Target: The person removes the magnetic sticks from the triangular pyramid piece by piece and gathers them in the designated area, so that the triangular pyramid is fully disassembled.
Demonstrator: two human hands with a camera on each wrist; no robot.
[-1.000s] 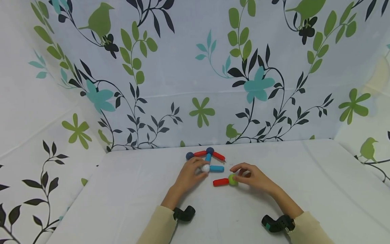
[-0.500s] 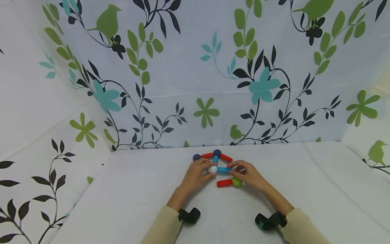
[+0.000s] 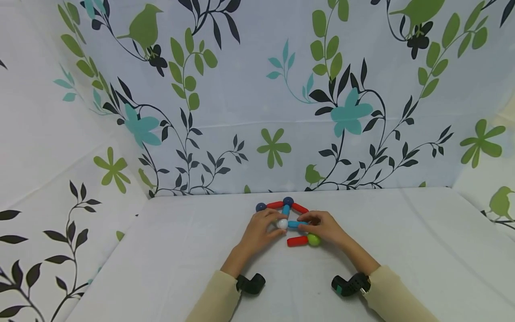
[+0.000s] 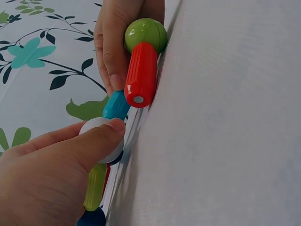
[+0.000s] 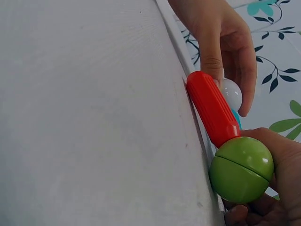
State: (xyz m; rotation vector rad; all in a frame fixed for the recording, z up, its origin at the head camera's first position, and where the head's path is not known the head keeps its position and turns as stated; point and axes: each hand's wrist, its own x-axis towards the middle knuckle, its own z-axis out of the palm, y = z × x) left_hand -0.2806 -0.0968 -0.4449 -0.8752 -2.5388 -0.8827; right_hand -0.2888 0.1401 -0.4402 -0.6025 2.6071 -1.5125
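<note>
My left hand [image 3: 257,230] holds a white ball [image 3: 283,223] between thumb and fingers. From that ball a blue magnetic rod [image 3: 294,224] points right, and my right hand [image 3: 325,228] pinches its far end. A second blue rod [image 3: 285,209] runs from near the white ball back to a navy ball [image 3: 288,201]. In the left wrist view a lime rod [image 4: 96,186] reaches from the white ball toward another navy ball [image 4: 92,218]. Just in front of my right hand lies a red rod [image 3: 297,241] with a green ball [image 3: 314,240] at its right end.
Behind the hands, one red rod [image 3: 275,205] links a left navy ball [image 3: 261,207] to the rear one, and another red rod [image 3: 299,208] slants right from it. All this is on a white-covered table [image 3: 169,268], before a leaf-patterned curtain [image 3: 225,89].
My right hand has moved left and back from the green ball to the blue rod, and now pinches it. My left hand has stayed on the white ball. The head view has shifted slightly.
</note>
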